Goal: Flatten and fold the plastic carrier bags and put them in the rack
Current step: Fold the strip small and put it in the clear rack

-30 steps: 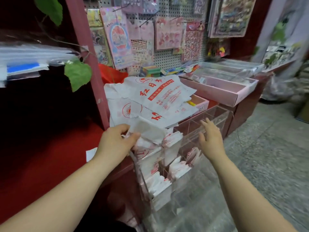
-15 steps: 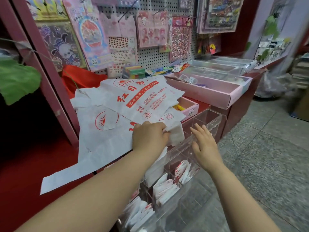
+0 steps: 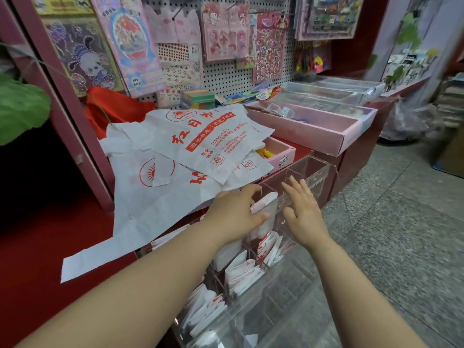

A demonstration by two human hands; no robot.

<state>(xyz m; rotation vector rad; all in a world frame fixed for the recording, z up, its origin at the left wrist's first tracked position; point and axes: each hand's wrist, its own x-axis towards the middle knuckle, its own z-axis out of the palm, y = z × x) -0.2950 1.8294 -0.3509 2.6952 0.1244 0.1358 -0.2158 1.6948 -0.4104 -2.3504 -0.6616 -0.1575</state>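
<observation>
Worktop (image 3: 37, 259) red, heaped with flat white carrier bags (image 3: 175, 197) printed in red. Pegboard (image 3: 226, 79) behind, hung with sticker sheets; pink tray (image 3: 313, 136) to right; grey speckled floor (image 3: 401, 222). Clear acrylic rack (image 3: 313, 172) at worktop's front edge, lower compartments hold folded bags (image 3: 243, 275). Left hand (image 3: 233, 212) curled round folded bag (image 3: 266, 202) at upper compartment. Right hand (image 3: 305, 214) fingers straight, against rack's clear wall.

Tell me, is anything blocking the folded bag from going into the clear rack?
Nothing visible does. The left hand holds the folded bag right at an open compartment of the rack; the right hand only touches its clear front.
</observation>
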